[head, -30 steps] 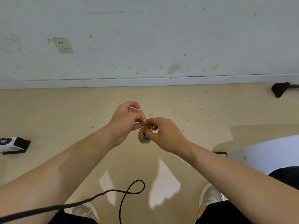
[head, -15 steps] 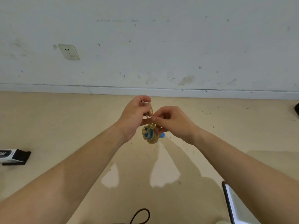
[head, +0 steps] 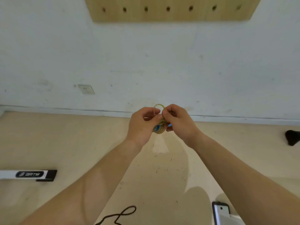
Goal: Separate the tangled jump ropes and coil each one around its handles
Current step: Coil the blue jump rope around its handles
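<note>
Rope of a pale yellow-green (head: 159, 106) is held up in the air between the two hands, well above the floor (head: 48, 143). Most of it looks wound into a small tight bundle (head: 159, 130) around blue handles (head: 157, 127), hanging just under the fingertips, while one loose loop stands up above them. The left hand (head: 142, 125) and the right hand (head: 178, 122) sit close together, each with fingers curled and pinching the rope at the foot of that loop. The loop lies straight above the pinch, about equally near to both hands; which way the bundle's long axis runs cannot be told. A black rope (head: 121, 215) lies loose on the floor near the bottom edge, well apart, probably not yet coiled.
</note>
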A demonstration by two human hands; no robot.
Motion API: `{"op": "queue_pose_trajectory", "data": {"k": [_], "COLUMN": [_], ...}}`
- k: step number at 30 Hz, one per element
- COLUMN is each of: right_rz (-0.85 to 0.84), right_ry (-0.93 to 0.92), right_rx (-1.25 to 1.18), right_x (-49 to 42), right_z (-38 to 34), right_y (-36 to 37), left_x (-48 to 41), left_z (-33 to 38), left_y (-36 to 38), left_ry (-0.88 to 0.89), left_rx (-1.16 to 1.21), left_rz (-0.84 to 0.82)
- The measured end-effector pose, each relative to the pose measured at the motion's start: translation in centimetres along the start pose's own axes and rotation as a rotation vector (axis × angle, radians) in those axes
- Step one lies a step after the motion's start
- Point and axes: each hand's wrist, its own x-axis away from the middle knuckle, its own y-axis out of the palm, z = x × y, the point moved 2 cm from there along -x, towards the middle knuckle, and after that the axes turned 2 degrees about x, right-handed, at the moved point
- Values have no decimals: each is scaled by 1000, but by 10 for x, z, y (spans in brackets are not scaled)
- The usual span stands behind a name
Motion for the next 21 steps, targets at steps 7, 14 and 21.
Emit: {"op": "queue_pose_trajectory", "data": {"k": [7,14,21], "right_rz": [51,230,228], "right_ry": [-25,-137,-311], "right_rx": [-14,32,83], "right_x": [54,96,118], "right_z": [-194,-354,-470], "right_y": [-70,-135,-204], "left_x": [32,61,78], "left_z": [211,391,519], "left_y": [-5,5,25], "left_ry": [142,263,309], "left_rx": [-155,-282,-122], "left_rz": [82,60,91]}}
